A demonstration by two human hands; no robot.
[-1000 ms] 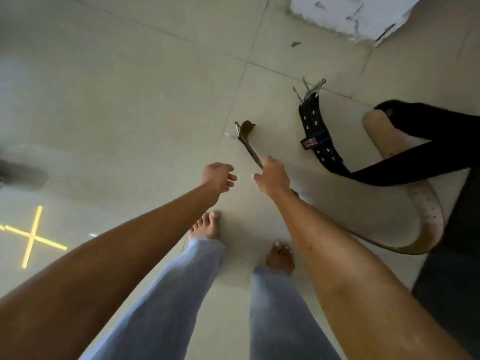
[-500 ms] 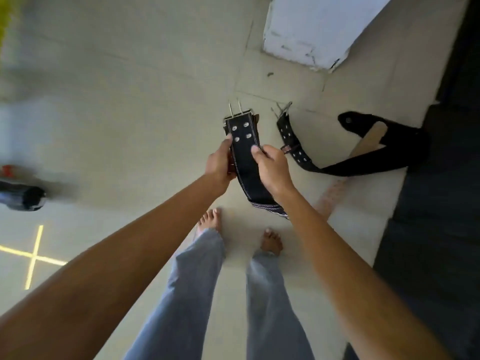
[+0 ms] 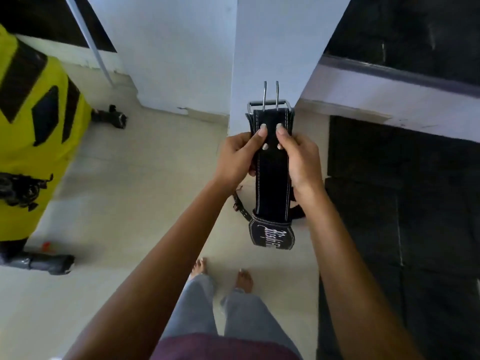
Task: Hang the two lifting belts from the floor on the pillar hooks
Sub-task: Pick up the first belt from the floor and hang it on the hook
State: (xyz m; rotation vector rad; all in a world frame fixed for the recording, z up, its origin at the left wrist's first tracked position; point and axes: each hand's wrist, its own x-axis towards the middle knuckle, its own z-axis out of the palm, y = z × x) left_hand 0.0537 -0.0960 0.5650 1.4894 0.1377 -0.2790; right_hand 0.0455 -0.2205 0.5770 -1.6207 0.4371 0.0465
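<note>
I hold a black lifting belt (image 3: 272, 178) upright in front of me, its metal buckle (image 3: 270, 101) with two prongs pointing up. My left hand (image 3: 237, 157) grips its left edge and my right hand (image 3: 301, 159) grips its right edge, thumbs pressed on the front. The belt hangs down to a stitched white logo at its lower end. Behind it, a second belt (image 3: 240, 205) lies on the floor, mostly hidden by the first belt and my arms. The white pillar (image 3: 272, 42) rises just beyond the buckle. No hooks are in view.
A yellow and black punching bag (image 3: 39, 120) stands at the left on a base with black feet (image 3: 111, 116). Black rubber floor mats (image 3: 402, 203) cover the right side beyond a pale ledge. My bare feet stand on beige tiles (image 3: 130, 203).
I picked the black belt off the floor with both hands and raised it up in front of the pillar. My view has lifted from the floor toward the pillar.
</note>
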